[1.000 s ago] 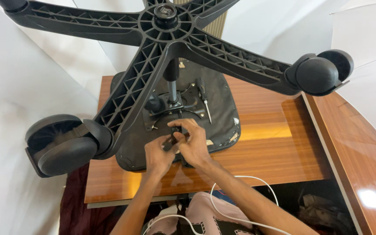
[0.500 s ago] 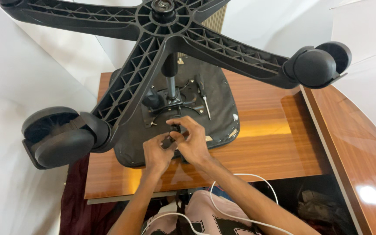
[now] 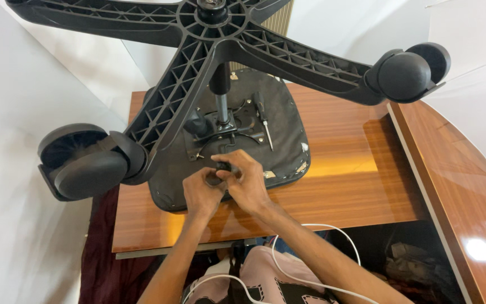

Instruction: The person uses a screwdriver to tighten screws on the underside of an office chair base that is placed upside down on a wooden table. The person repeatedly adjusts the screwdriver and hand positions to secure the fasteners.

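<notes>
- An upturned chair lies seat [image 3: 279, 141] down on the table [image 3: 338, 180], its star base [image 3: 209, 34] up toward the camera.
- The left hand [image 3: 201, 191] and right hand [image 3: 246, 183] meet at the near edge of the seat, touching each other.
- Both hands are curled and pinch a small black knob [image 3: 224, 167] between their fingertips; how it joins the seat's underside is hidden by the fingers.
- The knob sits just nearer than the metal plate [image 3: 226, 126] at the foot of the post [image 3: 220, 95], which rises from the middle of the seat.
- A screwdriver [image 3: 262, 118] lies on the seat right of the post, apart from the hands.
- One castor [image 3: 82, 163] hangs left of the seat; another castor [image 3: 406, 73] is far right of it.
- White cables [image 3: 288, 253] run across the person's lap, nearer than the table.
</notes>
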